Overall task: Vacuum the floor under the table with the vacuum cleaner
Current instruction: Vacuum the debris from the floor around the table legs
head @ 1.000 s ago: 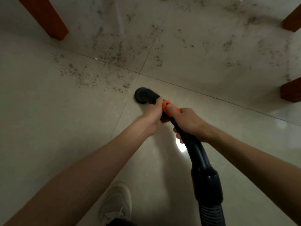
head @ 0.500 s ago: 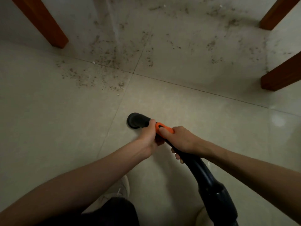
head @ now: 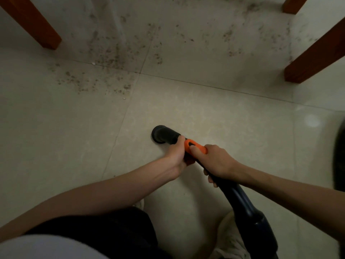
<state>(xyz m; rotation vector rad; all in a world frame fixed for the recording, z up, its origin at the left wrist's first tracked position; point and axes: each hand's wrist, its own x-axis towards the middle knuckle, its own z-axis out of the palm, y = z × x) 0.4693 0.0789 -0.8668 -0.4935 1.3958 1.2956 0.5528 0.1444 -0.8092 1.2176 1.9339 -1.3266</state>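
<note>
A black vacuum cleaner tube (head: pixel 242 202) runs from the lower right toward the middle of the floor. Its round nozzle (head: pixel 161 134) rests on a pale tile. An orange part (head: pixel 196 146) sits on top of the tube. My left hand (head: pixel 177 154) grips the tube just behind the nozzle. My right hand (head: pixel 214 163) grips the tube further back, thumb lying on the orange part. Dark dirt specks (head: pixel 112 58) lie scattered on the tiles beyond the nozzle, between the table legs.
Brown wooden table legs stand at the far left (head: pixel 31 23), far right (head: pixel 313 58) and top right (head: pixel 293 4). My pale shoe (head: pixel 229 238) is on the floor under the tube. A dark blurred object (head: pixel 339 156) shows at the right edge.
The nozzle has been pulled back toward me, away from the dirt patch and the tile joint. Both hands kept their grip on the tube. The view shifted back, showing more table legs.
</note>
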